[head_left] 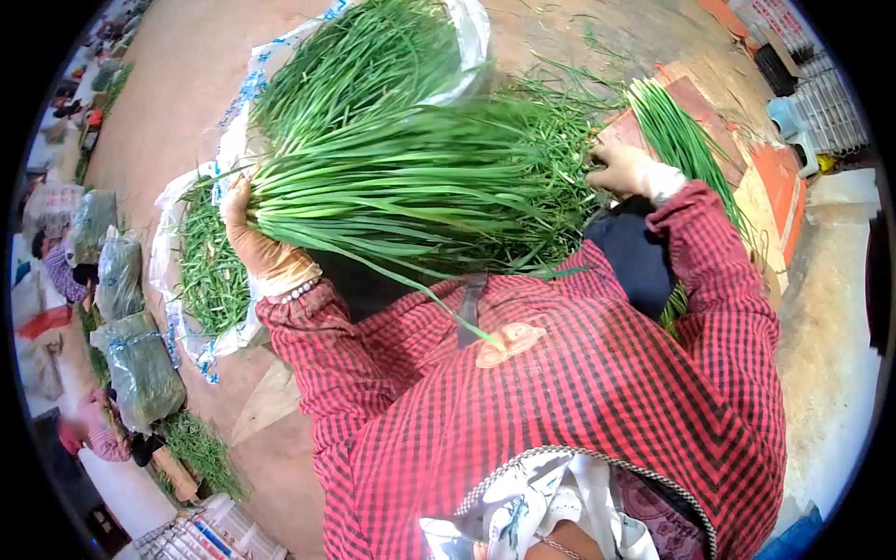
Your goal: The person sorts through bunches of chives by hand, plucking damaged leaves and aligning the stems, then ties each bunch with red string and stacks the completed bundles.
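My left hand (252,233), in a pale glove, is closed round the pale stem ends of a large bunch of chives (392,187). The long green leaves fan out to the right across my lap, partly blurred. My right hand (623,173), also gloved, has bent fingers at the edge of loose chive scraps (560,154), near the bunch's leaf tips. What is between those fingers is hidden. A smaller neat bundle of chives (677,131) lies just beyond my right hand, on a board.
An open white plastic bag (471,37) full of chives stands ahead, with another bag (168,238) of scraps at the left. Filled clear bags (145,369) and seated people line the far left. Crates (831,107) stand at the right.
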Tool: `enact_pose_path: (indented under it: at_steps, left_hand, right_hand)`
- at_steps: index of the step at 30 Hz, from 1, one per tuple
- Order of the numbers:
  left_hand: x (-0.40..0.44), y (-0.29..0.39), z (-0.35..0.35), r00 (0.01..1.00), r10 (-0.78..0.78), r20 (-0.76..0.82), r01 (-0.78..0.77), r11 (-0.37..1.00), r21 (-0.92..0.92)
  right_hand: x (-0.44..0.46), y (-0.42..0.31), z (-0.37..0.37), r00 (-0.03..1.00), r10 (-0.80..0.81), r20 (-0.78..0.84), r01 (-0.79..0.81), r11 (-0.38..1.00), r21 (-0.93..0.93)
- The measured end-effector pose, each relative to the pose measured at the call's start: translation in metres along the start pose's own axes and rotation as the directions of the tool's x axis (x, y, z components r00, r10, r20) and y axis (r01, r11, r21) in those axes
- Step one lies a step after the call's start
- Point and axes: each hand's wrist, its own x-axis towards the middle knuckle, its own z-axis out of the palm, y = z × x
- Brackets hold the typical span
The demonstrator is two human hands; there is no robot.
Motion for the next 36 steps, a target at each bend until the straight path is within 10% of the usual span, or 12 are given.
enact_pose_path:
  at_steps: [5, 7, 9, 13, 15, 25, 33, 36]
  left_hand:
    - [-0.007, 0.011, 0.019, 0.999, 0.03, -0.032, -0.028, 0.999, 0.046]
    - [-0.006, 0.006, 0.026, 0.999, 0.0, -0.041, 0.002, 0.998, 0.057]
    - [-0.005, -0.004, 0.031, 0.999, -0.028, -0.024, 0.029, 0.998, 0.054]
    - [-0.007, -0.023, 0.041, 0.998, -0.061, -0.005, 0.061, 0.997, 0.053]
    - [-0.01, -0.032, 0.043, 0.997, -0.08, 0.015, 0.079, 0.996, 0.043]
    - [-0.033, -0.064, 0.086, 0.999, -0.015, 0.031, 0.009, 0.978, 0.21]
    - [-0.043, -0.085, 0.087, 0.929, 0.081, 0.36, -0.297, 0.744, 0.599]
    - [-0.034, -0.073, 0.081, 0.956, 0.044, 0.29, -0.233, 0.714, 0.66]
  right_hand:
    - [-0.007, -0.01, -0.031, 0.708, -0.163, -0.687, 0.525, 0.773, 0.358]
    - [-0.034, -0.049, -0.049, 0.686, -0.135, -0.715, 0.544, 0.747, 0.381]
    - [-0.051, -0.085, -0.051, 0.764, -0.294, -0.575, 0.643, 0.429, 0.634]
    - [-0.045, -0.144, -0.011, 0.547, -0.551, -0.63, 0.809, 0.541, 0.23]
    - [-0.043, -0.16, -0.004, 0.706, -0.497, -0.505, 0.704, 0.575, 0.418]
    - [-0.025, -0.172, -0.002, 0.729, -0.497, -0.471, 0.68, 0.441, 0.586]
    - [-0.062, -0.128, -0.038, 0.806, -0.592, -0.032, 0.395, 0.496, 0.774]
    - [-0.065, -0.103, -0.034, 0.706, -0.705, -0.062, 0.675, 0.644, 0.361]
